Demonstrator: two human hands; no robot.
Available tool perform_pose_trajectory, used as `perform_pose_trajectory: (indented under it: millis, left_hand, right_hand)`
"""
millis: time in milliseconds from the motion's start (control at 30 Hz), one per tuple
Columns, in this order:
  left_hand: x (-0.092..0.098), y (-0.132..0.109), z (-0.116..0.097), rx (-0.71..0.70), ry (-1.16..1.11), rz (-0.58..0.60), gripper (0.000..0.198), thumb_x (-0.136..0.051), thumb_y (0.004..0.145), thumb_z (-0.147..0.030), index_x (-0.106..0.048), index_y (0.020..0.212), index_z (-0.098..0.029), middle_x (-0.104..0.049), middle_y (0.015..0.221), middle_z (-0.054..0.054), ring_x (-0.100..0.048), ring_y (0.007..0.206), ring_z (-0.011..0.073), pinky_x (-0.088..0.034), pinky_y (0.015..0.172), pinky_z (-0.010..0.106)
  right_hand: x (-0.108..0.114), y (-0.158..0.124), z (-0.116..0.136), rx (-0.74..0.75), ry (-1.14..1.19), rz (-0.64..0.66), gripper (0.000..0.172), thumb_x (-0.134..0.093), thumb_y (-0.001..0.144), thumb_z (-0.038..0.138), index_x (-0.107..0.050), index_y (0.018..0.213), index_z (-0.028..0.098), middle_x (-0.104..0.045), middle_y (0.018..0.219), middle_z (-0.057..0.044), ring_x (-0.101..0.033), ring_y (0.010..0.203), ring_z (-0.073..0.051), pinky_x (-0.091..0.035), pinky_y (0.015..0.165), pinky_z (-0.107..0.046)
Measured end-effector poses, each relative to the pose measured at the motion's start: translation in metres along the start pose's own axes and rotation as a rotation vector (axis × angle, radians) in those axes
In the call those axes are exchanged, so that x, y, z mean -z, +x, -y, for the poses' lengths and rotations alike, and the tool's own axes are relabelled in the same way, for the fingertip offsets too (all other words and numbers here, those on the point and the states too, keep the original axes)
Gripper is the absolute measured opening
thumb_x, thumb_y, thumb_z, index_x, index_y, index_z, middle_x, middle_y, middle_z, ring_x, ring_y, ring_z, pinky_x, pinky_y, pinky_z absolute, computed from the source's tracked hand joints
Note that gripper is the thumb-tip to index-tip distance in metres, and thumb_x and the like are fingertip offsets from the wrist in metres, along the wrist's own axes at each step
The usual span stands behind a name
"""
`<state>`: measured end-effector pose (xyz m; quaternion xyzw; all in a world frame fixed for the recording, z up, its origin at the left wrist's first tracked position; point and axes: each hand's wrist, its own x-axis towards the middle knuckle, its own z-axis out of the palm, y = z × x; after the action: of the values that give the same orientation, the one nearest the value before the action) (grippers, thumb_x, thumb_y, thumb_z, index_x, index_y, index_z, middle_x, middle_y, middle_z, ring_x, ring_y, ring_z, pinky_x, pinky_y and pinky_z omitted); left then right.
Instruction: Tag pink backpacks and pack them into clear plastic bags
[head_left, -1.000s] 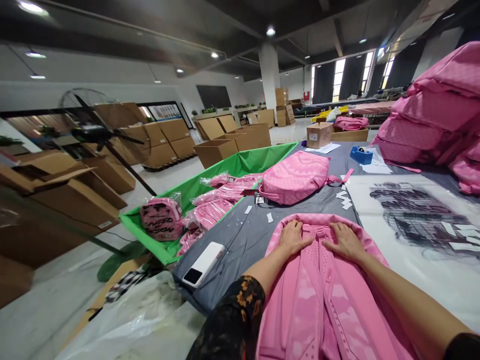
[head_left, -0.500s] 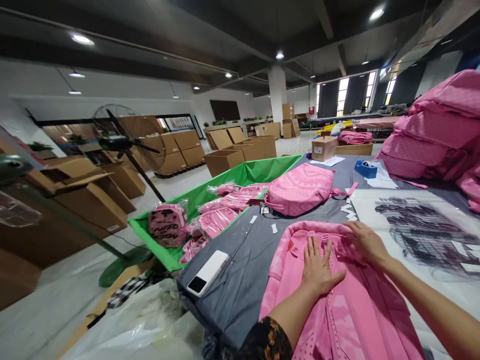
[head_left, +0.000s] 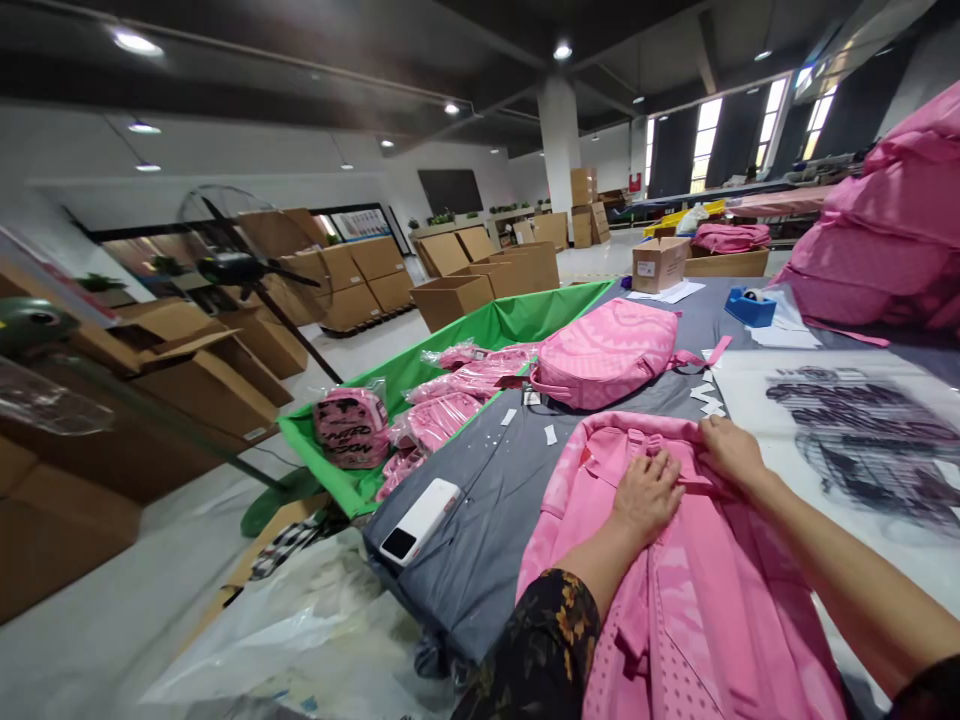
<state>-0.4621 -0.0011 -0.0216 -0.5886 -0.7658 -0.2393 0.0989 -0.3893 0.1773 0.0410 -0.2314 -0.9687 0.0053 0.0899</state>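
A pink backpack (head_left: 694, 600) lies on the dark grey table cover in front of me, its straps and padded back panel facing up. My left hand (head_left: 649, 492) rests on the upper back panel. Its fingers are drawn together and curled into the fabric beside a strap; what lies beneath them is hidden. At the upper right edge, my right hand (head_left: 731, 455) grips the bag's rim, fingertips bent over the seam. Another pink backpack (head_left: 607, 352) lies just beyond, front side up.
Left of the table, a green fabric bin (head_left: 330, 480) holds pink bags in clear plastic. A white phone-like device (head_left: 420, 520) lies near the left table edge. A blue tape dispenser (head_left: 750, 306), small white labels (head_left: 706, 398) and a printed plastic sheet (head_left: 840, 430) are at right, below stacked backpacks (head_left: 885, 230).
My left hand's spread fingers have drawn together and curled, and it has shifted slightly right and up. My right hand keeps its hold on the rim. The view has tilted down slightly.
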Motion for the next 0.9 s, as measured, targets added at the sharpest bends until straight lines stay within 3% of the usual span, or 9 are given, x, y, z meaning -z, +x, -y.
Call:
perform_pose_trajectory:
  millis: [100,167,200,267,333,500,633,733,900]
  left_hand:
    - [-0.001,0.000,0.001,0.073,-0.104,-0.039,0.047,-0.044,0.099,-0.026,-0.047,0.145,-0.017,-0.050,0.152,0.014,-0.041,0.144,0.0261,-0.032,0.120,0.047]
    - [0.001,-0.001,0.002,0.131,-0.227,-0.091,0.049,-0.042,0.098,-0.020,-0.044,0.147,-0.017,-0.046,0.154,0.014,-0.036,0.147,0.0267,-0.027,0.122,0.049]
    - [0.003,0.000,0.002,0.159,-0.293,-0.109,0.049,-0.042,0.097,-0.019,-0.045,0.146,-0.017,-0.047,0.153,0.014,-0.036,0.146,0.0273,-0.026,0.122,0.050]
    - [0.009,0.003,0.005,0.182,-0.397,-0.106,0.044,-0.042,0.096,-0.017,-0.052,0.139,-0.018,-0.055,0.145,0.014,-0.045,0.139,0.0273,-0.030,0.120,0.051]
    - [0.020,0.004,0.006,0.161,-0.435,-0.062,0.039,-0.037,0.098,-0.017,-0.058,0.131,-0.019,-0.062,0.132,0.013,-0.054,0.128,0.0254,-0.039,0.115,0.049]
    - [0.077,-0.045,-0.006,-0.009,-0.493,0.107,0.037,-0.032,0.102,-0.026,-0.065,0.116,-0.020,-0.070,0.112,0.008,-0.064,0.107,0.0188,-0.050,0.100,0.036]
    - [0.115,-0.116,-0.041,-0.586,-0.388,0.485,0.029,-0.056,0.094,-0.046,-0.069,0.092,-0.021,-0.072,0.096,0.008,-0.063,0.099,0.0225,-0.049,0.095,0.034]
    - [0.112,-0.132,-0.060,-0.841,-0.196,0.614,0.030,-0.061,0.092,-0.049,-0.067,0.089,-0.020,-0.071,0.095,0.010,-0.062,0.094,0.0235,-0.049,0.089,0.034]
    - [0.076,-0.109,-0.051,-0.784,-0.058,0.542,0.021,-0.051,0.097,-0.029,-0.067,0.088,-0.018,-0.071,0.095,0.009,-0.061,0.093,0.0212,-0.046,0.095,0.032]
  right_hand:
    - [0.013,-0.067,0.034,0.067,-0.003,-0.077,0.037,-0.054,0.088,0.013,-0.064,0.123,0.016,-0.060,0.135,-0.021,-0.053,0.128,-0.035,-0.040,0.106,-0.056]
    - [0.024,-0.123,0.067,0.204,0.026,-0.104,0.036,-0.051,0.094,0.020,-0.064,0.127,0.024,-0.056,0.143,-0.012,-0.046,0.136,-0.028,-0.033,0.115,-0.054]
    - [0.030,-0.149,0.085,0.393,0.092,-0.151,0.036,-0.052,0.096,0.027,-0.063,0.129,0.024,-0.056,0.144,-0.013,-0.046,0.137,-0.029,-0.033,0.116,-0.054]
    - [0.035,-0.190,0.114,0.667,0.176,-0.065,0.051,-0.051,0.098,0.046,-0.054,0.143,0.024,-0.050,0.151,-0.012,-0.040,0.142,-0.031,-0.031,0.117,-0.054]
    - [0.030,-0.211,0.128,0.669,0.182,0.019,0.056,-0.043,0.101,0.051,-0.048,0.149,0.021,-0.051,0.150,-0.014,-0.043,0.140,-0.033,-0.033,0.115,-0.056]
    - [-0.024,-0.207,0.115,0.502,0.184,-0.007,0.050,-0.032,0.106,0.035,-0.045,0.150,0.018,-0.054,0.148,-0.012,-0.047,0.137,-0.028,-0.033,0.113,-0.054]
    - [-0.062,-0.202,0.111,0.493,0.172,-0.156,0.046,-0.037,0.103,0.029,-0.050,0.147,0.022,-0.057,0.145,-0.009,-0.051,0.134,-0.024,-0.032,0.114,-0.049]
    - [-0.073,-0.199,0.112,0.469,0.170,-0.221,0.044,-0.036,0.104,0.030,-0.054,0.143,0.021,-0.058,0.144,-0.008,-0.053,0.132,-0.024,-0.035,0.112,-0.048]
    - [-0.060,-0.185,0.094,0.262,0.467,-0.283,0.043,-0.033,0.104,0.037,-0.055,0.137,0.020,-0.067,0.130,-0.012,-0.062,0.120,-0.026,-0.042,0.106,-0.049]
